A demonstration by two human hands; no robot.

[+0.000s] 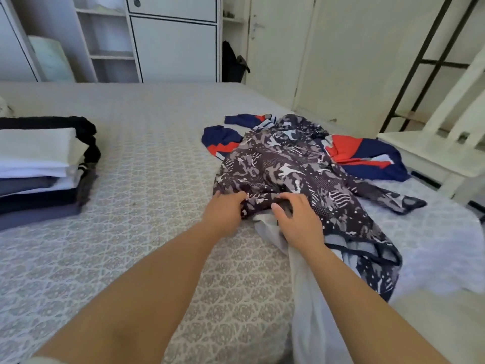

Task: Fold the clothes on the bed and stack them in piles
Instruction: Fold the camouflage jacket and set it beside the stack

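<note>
Head view, the only one I have. Both forearms reach forward over the patterned bed [147,158].

Left hand [224,212]: fingers curled over, tips bunching the near edge of the dark camouflage-print garment [294,166]. I read this as a grip on the cloth; the fingertips are partly buried in the fold.

Right hand [298,219]: just right of the left fingers, close beside them but not touching. Fingers bent and slightly spread, tips pressed down into the same garment; thumb [278,210] angled inward over a pale grey cloth [309,298]. I cannot tell whether the fingers close round the fabric or only press on it.

The camouflage garment lies crumpled, spreading away from the fingertips and off to their right, one dark end trailing down past the right wrist. The grey cloth comes out from under the right palm and runs back under the right forearm toward me.

Beyond the fingertips, partly under the camouflage garment: a navy, red and white jacket [367,156], unfolded, sleeves showing on both sides.

Well to the left of the left fingers: a stack of folded clothes [39,169], white, grey and dark layers, black on the far side.

Past the bed: white cupboards [173,46]. Right of the right hand, off the bed: a white chair [451,143].
</note>
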